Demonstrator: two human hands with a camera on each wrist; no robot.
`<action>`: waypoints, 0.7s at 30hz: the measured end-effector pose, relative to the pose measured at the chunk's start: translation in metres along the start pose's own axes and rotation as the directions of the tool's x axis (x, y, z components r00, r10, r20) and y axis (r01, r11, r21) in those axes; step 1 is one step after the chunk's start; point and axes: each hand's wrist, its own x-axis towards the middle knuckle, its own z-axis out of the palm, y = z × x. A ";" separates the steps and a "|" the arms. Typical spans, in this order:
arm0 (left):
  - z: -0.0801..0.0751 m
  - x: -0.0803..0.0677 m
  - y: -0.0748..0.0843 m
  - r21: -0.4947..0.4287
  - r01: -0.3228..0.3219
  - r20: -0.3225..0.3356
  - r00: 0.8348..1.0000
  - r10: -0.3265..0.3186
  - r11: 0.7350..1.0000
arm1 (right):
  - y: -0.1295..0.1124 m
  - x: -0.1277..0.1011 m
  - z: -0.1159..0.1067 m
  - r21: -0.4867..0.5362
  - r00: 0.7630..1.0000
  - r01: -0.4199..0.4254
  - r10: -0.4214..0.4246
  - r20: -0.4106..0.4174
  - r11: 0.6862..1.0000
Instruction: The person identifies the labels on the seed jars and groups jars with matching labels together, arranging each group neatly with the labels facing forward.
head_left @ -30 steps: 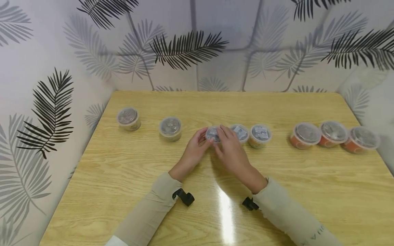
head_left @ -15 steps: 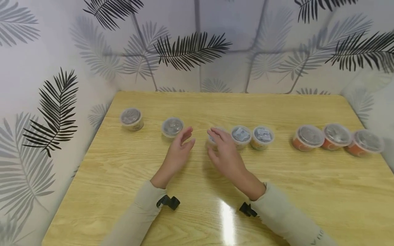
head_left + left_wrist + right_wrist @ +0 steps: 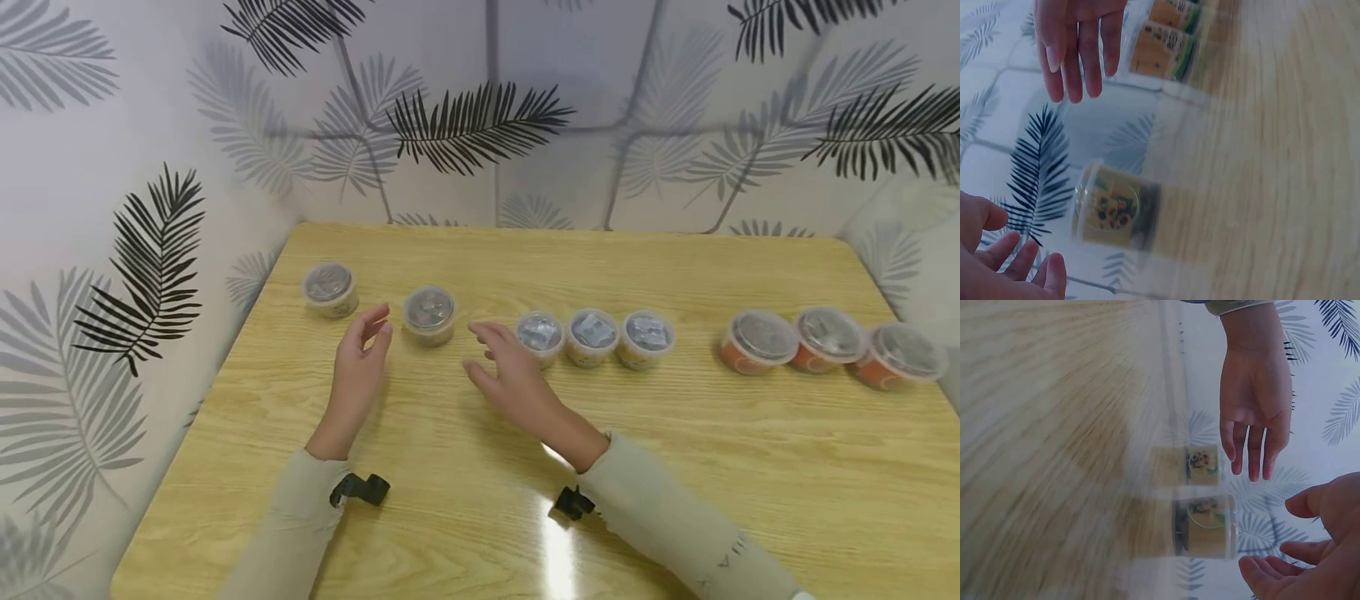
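Small clear-lidded cups stand in a row on a wooden table (image 3: 480, 467). My left hand (image 3: 363, 350) is open, with fingers straight, just left of a tan cup (image 3: 428, 314). My right hand (image 3: 501, 367) is open too, between that cup and a trio of cups (image 3: 592, 336), and holds nothing. The left wrist view shows the tan cup (image 3: 1116, 212) between my left hand (image 3: 1010, 265) and my right hand (image 3: 1079, 44). The right wrist view shows the same cup (image 3: 1207, 525) near my right hand (image 3: 1316, 544), with my left hand (image 3: 1254, 406) beyond it.
Another tan cup (image 3: 328, 288) sits at the far left near the table edge. Three orange cups (image 3: 825, 340) stand in a line at the right. Leaf-patterned walls (image 3: 150, 250) enclose the table on three sides.
Both hands let go of the leftmost cup of the middle trio and moved left. They now flank the tan cup, open and holding nothing.
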 end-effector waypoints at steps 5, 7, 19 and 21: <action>0.005 0.016 -0.024 0.018 0.037 0.028 0.999 -0.037 0.999 | 0.006 0.021 0.017 0.103 0.993 -0.094 0.086 0.078 0.990; 0.010 0.019 -0.029 0.013 0.063 0.047 0.997 -0.064 0.998 | 0.009 0.029 0.023 0.143 0.991 -0.112 0.100 0.090 0.983; 0.019 0.029 -0.032 -0.007 0.103 0.074 0.992 -0.102 0.995 | 0.022 0.056 0.042 0.258 0.995 -0.102 0.099 0.023 0.961; 0.019 0.030 -0.033 -0.024 0.105 0.066 0.992 -0.103 0.994 | 0.023 0.058 0.043 0.275 0.994 -0.104 0.107 0.004 0.956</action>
